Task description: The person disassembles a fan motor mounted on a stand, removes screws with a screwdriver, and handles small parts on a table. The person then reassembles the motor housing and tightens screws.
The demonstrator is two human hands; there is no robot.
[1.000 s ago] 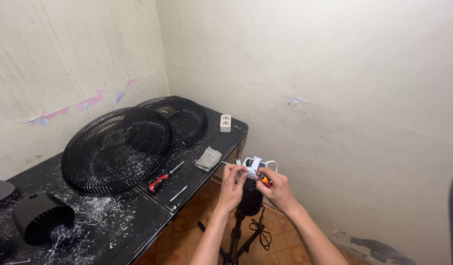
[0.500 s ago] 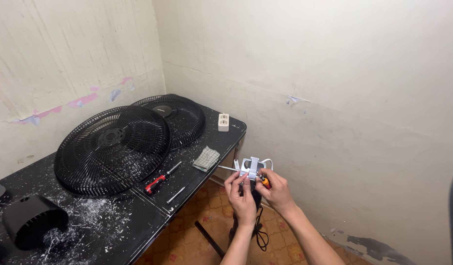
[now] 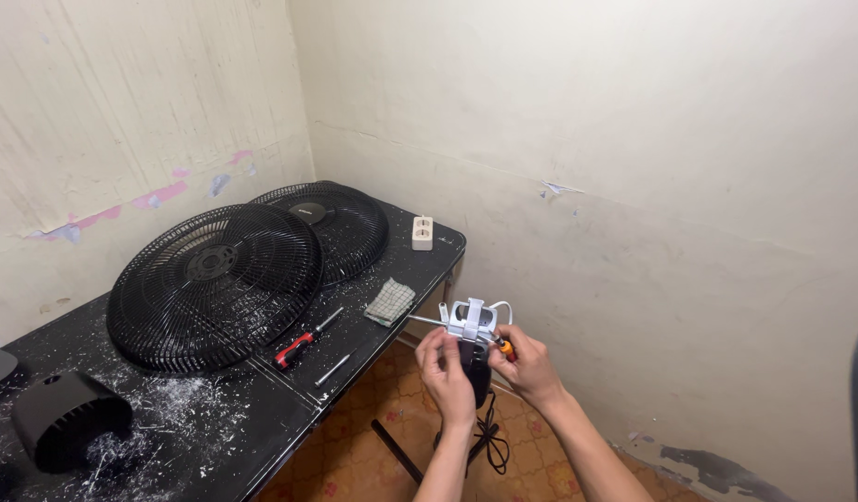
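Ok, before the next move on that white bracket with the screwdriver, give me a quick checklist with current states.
1. Left hand grips the white bracket: ok.
2. Right hand holds the orange-handled screwdriver: ok.
3. Screwdriver tip seated in a screw: cannot tell, too small.
4. White cable behind the bracket free of the fingers: cannot tell.
5. Spare red-handled screwdriver lies on the black table: ok.
6. Black cord hangs below the hands, apart from the tool: ok.

The black motor housing (image 3: 65,429) at the bench's (image 3: 215,437) near left corner is partly cut off, and the left hand (image 3: 448,372) hides the white part's (image 3: 472,321) lower half.
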